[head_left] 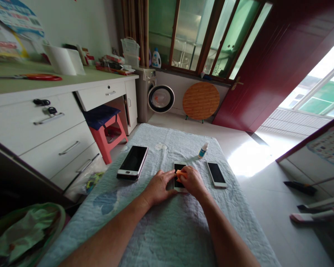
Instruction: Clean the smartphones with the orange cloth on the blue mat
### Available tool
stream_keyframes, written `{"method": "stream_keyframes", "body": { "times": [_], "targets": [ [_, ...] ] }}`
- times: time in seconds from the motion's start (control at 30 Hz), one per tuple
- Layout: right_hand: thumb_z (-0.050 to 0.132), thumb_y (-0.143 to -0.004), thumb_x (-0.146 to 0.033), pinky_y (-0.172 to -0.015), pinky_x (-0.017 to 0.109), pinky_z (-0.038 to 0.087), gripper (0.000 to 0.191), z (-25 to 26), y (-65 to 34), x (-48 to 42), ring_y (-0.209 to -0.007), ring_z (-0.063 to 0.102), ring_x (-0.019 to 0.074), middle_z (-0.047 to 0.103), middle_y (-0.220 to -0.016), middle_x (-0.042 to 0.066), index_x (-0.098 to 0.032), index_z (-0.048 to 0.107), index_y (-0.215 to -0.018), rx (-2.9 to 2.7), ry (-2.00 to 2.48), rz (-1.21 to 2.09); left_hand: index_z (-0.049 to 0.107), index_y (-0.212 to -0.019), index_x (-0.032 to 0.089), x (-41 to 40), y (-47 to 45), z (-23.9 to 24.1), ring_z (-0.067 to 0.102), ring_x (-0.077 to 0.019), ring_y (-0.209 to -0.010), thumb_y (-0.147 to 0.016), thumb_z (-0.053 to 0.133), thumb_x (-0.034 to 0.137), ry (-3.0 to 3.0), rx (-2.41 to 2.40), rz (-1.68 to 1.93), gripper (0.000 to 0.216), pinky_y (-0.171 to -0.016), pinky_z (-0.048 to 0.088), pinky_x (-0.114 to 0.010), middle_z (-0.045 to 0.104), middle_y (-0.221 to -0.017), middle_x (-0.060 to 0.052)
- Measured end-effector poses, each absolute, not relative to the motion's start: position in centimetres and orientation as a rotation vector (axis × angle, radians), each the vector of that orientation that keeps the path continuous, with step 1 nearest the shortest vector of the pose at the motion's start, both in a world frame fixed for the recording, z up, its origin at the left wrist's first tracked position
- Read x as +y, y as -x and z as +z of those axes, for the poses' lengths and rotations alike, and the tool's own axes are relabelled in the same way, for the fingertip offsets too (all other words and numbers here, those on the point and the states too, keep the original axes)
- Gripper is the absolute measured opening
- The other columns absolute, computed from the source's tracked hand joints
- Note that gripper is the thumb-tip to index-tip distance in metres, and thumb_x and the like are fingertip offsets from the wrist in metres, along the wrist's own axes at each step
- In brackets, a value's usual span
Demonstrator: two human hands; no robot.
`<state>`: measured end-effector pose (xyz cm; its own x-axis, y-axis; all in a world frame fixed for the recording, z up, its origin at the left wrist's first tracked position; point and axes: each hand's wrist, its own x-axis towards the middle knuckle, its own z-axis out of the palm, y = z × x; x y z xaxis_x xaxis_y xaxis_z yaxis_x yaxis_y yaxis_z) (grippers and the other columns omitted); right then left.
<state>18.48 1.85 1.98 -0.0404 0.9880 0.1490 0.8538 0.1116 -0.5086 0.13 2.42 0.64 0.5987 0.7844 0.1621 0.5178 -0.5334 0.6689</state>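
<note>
A white smartphone [179, 167] with a dark screen lies flat on the cloth-covered table in front of me. My left hand [160, 187] steadies it along its left side, fingertips and thumb at the edge. Pinched in my right hand [193, 181] is a small orange cloth [180, 175], pressed against the screen; the fingers cover part of the phone. Left of my hands rests a stack of larger phones [133, 160], the top one with a white frame. To the right lies another white phone [216, 173], and behind it stands a small spray bottle [203, 151].
A pale blue quilted cloth [161, 144] covers the table. On the left are a white drawer desk [52, 122] and a red stool [108, 137]; a waste basket [61, 215] sits at lower left. Farther back stand an open washing machine [144, 92] and a round wooden tabletop [201, 100].
</note>
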Motion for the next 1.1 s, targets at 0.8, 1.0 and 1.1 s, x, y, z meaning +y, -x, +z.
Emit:
{"method": "stream_keyframes", "body": {
  "times": [0.8, 1.0, 1.1],
  "targets": [
    [0.055, -0.076, -0.018, -0.068, 0.024, 0.037, 0.011, 1.54, -18.61, 2.04, -0.074, 0.055, 0.0147, 0.062, -0.082, 0.004, -0.017, 0.064, -0.082, -1.930, 1.797, 0.401, 0.052, -0.136, 0.024, 2.43, -0.15, 0.53, 0.054, -0.0293, -0.117, -0.073, 0.074, 0.040, -2.265, 1.055, 0.579, 0.068, -0.103, 0.041, -0.042, 0.053, -0.141, -0.005],
    [0.055, -0.076, -0.018, -0.067, 0.024, 0.037, 0.011, 1.45, -18.66, 2.06, -0.073, 0.055, 0.0147, 0.062, -0.082, 0.004, -0.017, 0.064, -0.082, -1.926, 1.808, 0.394, 0.053, -0.135, 0.024, 2.38, -0.17, 0.66, 0.053, -0.0297, -0.117, -0.073, 0.074, 0.040, -2.252, 1.065, 0.570, 0.067, -0.103, 0.041, -0.042, 0.054, -0.140, -0.006],
    [0.055, -0.076, -0.019, -0.068, 0.024, 0.037, 0.011, 1.47, -18.66, 2.03, -0.074, 0.055, 0.0149, 0.063, -0.082, 0.004, -0.016, 0.064, -0.083, -1.927, 1.800, 0.397, 0.053, -0.135, 0.023, 2.37, -0.18, 0.65, 0.053, -0.0299, -0.118, -0.072, 0.074, 0.037, -2.253, 1.059, 0.574, 0.068, -0.104, 0.040, -0.042, 0.053, -0.141, -0.006]
  ]
}}
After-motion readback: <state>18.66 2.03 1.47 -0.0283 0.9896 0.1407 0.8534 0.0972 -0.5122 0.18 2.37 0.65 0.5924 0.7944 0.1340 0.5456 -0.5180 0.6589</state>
